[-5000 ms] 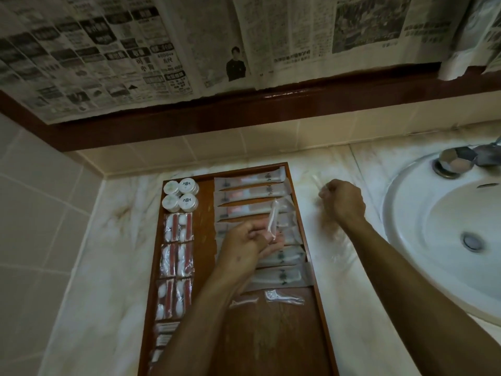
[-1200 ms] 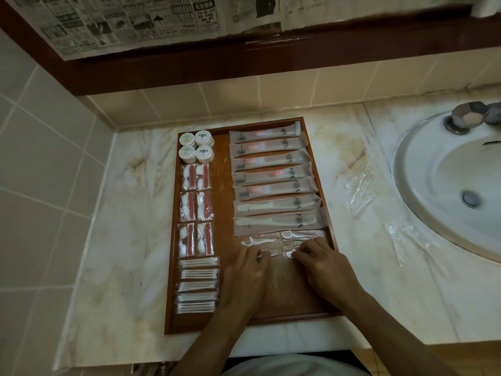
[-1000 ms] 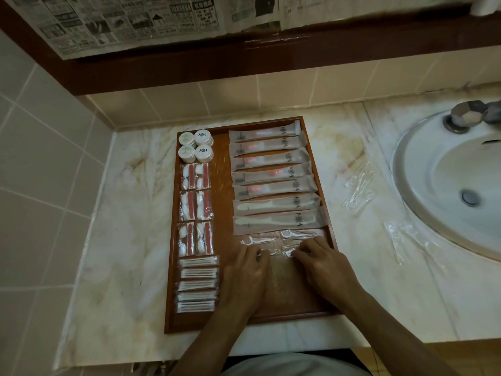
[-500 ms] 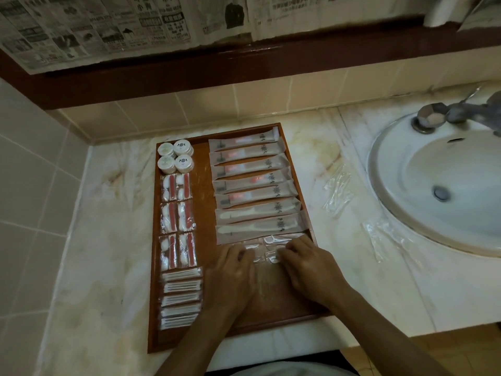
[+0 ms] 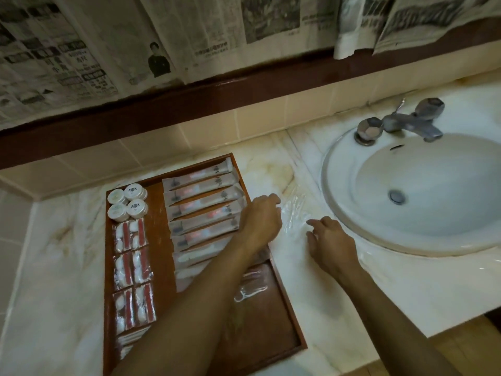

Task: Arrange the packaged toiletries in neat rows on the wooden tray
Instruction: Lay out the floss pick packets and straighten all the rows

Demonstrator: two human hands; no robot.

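Marble counter under a tiled wall with newspaper sheets hanging above. White sink with a metal tap at the right. Wooden tray sits left of the sink. Inside it: four round white tubs at the far left corner; red-and-white packets in pairs below them; long sleeve packets stacked in a column on the right side; a clear floss pick packet below those. Left forearm crosses over the lower sleeves, hiding part of them. Clear wrappers lie on the counter between tray and sink. Left hand, fingers loosely curled, reaches past the tray edge beside the wrappers; whether it touches them is unclear. Right hand relaxed, fingers spread, near the same wrappers, holding nothing.
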